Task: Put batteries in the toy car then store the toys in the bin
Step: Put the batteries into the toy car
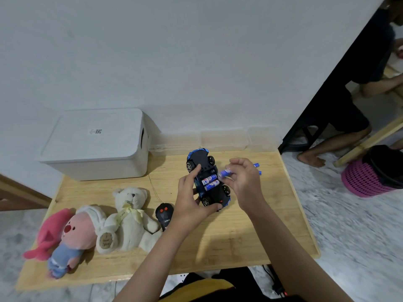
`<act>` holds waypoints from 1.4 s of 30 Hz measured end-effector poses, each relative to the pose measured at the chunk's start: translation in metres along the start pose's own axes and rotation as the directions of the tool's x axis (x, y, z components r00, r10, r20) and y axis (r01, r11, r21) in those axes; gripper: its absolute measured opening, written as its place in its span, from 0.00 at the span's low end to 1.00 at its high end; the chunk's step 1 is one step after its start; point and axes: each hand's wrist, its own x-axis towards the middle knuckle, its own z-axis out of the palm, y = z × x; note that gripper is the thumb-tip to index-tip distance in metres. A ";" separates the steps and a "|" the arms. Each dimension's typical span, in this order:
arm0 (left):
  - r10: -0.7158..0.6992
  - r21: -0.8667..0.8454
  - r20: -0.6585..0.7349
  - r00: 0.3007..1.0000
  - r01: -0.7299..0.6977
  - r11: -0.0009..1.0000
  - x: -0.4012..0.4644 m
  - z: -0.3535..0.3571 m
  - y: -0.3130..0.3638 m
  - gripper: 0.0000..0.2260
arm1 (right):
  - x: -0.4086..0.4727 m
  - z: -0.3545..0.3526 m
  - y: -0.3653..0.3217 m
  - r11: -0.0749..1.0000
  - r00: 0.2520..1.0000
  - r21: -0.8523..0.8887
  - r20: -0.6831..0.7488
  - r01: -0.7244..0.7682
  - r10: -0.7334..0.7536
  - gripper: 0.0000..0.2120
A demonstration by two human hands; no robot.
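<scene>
A left hand (192, 199) grips an upturned toy car (207, 179) holding two batteries (209, 181). The right hand (242, 182) pinches a third battery (225, 172) beside it, above a wooden table (250, 232).

A low wooden table (239, 236) stands against the wall; a lidded white bin (96, 147) sits at its back left; along the front left lie a pink plush (63, 238) and a cream teddy bear (128, 219), touching; a black remote (164, 215) lies just beside the bear; two loose batteries (257, 168) lie near the right edge.
</scene>
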 end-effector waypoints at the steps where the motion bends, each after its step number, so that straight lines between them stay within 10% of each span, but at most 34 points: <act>1: -0.004 -0.001 -0.004 1.000 0.004 1.000 0.000 0.000 -0.001 0.48 | 0.000 -0.002 -0.003 0.998 0.999 0.014 0.014 -0.053 0.053 0.12; 9: -0.006 -0.018 -0.025 1.000 0.006 1.000 0.001 0.000 0.000 0.48 | -0.001 -0.003 0.013 0.886 0.989 -0.460 0.149 0.055 0.016 0.12; 42: 0.013 0.026 -0.051 0.999 -0.012 1.000 0.005 -0.013 -0.003 0.47 | 0.001 0.015 0.032 0.697 0.974 -0.680 0.163 0.225 -0.155 0.06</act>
